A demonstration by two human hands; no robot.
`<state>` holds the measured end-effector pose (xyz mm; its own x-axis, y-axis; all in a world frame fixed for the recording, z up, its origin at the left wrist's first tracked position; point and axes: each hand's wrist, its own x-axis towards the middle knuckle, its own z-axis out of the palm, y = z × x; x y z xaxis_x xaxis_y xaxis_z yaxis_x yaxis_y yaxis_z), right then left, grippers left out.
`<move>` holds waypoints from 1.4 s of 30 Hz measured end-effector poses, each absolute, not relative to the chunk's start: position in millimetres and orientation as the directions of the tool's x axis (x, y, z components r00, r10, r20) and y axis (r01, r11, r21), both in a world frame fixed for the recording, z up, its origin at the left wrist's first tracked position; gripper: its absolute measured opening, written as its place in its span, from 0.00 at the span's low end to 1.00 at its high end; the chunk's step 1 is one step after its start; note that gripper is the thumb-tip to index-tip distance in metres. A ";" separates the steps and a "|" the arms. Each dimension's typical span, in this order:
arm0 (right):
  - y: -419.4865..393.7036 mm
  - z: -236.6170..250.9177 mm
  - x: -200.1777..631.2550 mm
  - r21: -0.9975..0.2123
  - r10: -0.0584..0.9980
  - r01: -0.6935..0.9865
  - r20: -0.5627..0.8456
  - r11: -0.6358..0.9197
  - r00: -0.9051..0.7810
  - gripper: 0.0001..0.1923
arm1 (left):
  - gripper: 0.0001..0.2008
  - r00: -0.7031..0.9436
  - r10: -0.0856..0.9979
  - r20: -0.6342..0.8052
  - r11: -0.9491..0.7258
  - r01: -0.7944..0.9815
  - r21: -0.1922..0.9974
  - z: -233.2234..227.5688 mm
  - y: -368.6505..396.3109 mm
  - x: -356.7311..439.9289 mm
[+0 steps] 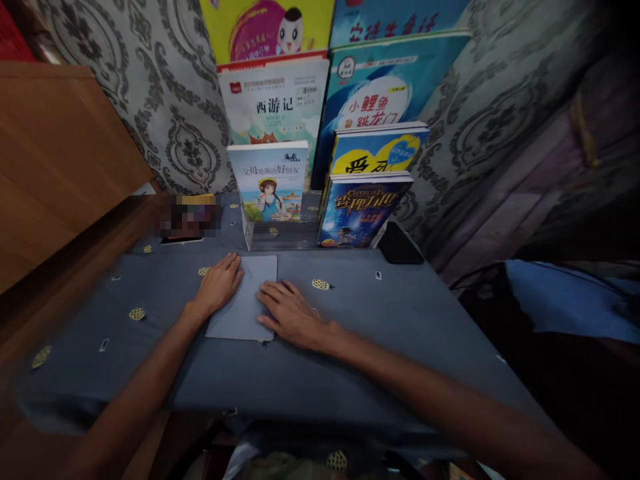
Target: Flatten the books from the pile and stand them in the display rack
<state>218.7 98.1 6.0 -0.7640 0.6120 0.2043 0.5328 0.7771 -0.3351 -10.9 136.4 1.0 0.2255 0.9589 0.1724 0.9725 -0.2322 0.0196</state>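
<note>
A flat grey rectangular pad or thin book [245,300] lies on the blue-grey cloth of the table [390,320]. My left hand [218,285] rests palm down on its left edge, fingers spread toward the far side. My right hand [289,313] lies flat on its right edge, fingers pointing left across the pad. Neither hand grips anything; both press flat on the pad and cloth.
Several children's books stand at the back against the patterned wall, among them a girl-cover book [269,181] in a clear stand and a dark blue book [361,210]. A black object [400,247] lies to their right. A wooden panel [55,153] stands at left.
</note>
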 end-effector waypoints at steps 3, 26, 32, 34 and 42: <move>124.6 5.1 205.8 -0.338 0.715 0.651 0.106 0.679 -0.691 0.28 | 0.23 0.210 0.956 0.206 -0.224 0.974 0.043 -4.3 134.4 -10.1; 73.2 6.4 218.8 -0.474 0.715 0.642 -0.038 0.603 -0.698 0.53 | 0.20 -0.087 0.996 0.020 0.032 0.559 0.829 -3.9 142.5 -39.9; 78.0 1.3 226.4 -0.644 0.749 0.562 0.026 0.519 -0.662 0.40 | 0.27 0.136 0.975 -0.178 0.192 -0.096 0.977 8.0 132.6 -35.6; 80.4 -7.6 227.9 -0.717 0.798 0.503 0.125 0.483 -0.589 0.34 | 0.27 0.151 0.978 -0.146 0.178 -0.228 0.957 14.9 130.6 -30.7; 95.2 2.4 228.0 -0.856 0.901 0.304 0.350 0.419 -0.256 0.23 | 0.24 0.122 0.992 -0.012 0.051 -0.328 0.943 38.4 120.0 -13.3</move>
